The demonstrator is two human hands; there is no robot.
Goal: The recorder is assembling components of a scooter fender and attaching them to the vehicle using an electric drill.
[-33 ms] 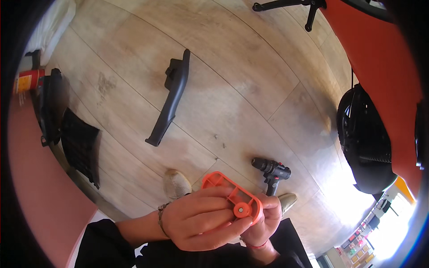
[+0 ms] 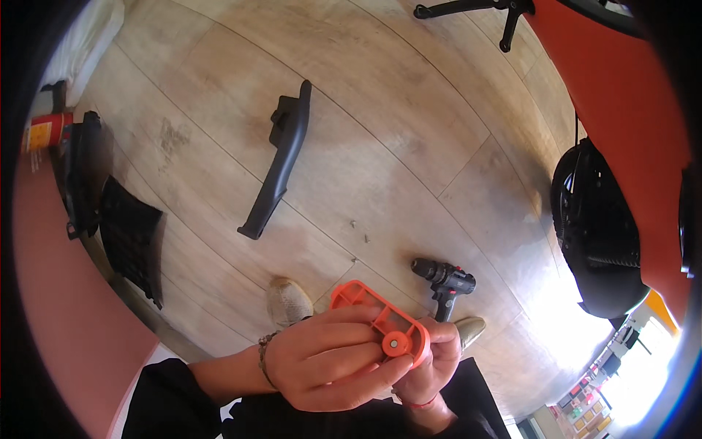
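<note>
An orange plastic part (image 2: 395, 323), an oblong frame with ribs and a round boss holding a small metal piece, is held in front of my body. My left hand (image 2: 329, 360) is closed round its near side, with the fingers lying across it. My right hand (image 2: 433, 364) grips its right end between thumb and fingers; some of those fingers are hidden. Just beyond the right hand, a black cordless drill (image 2: 444, 282) lies on the floor beside my right shoe. Several small screws (image 2: 367, 238) are scattered a little farther off.
A long dark grey plastic trim piece (image 2: 284, 164) lies mid-floor. On the left are black panels (image 2: 130, 234), a red cylinder (image 2: 50, 133) and a pink surface (image 2: 66, 293). An orange-red vehicle body (image 2: 614, 95) with a black wheel (image 2: 596, 227) stands right. My shoes (image 2: 287, 301) are below.
</note>
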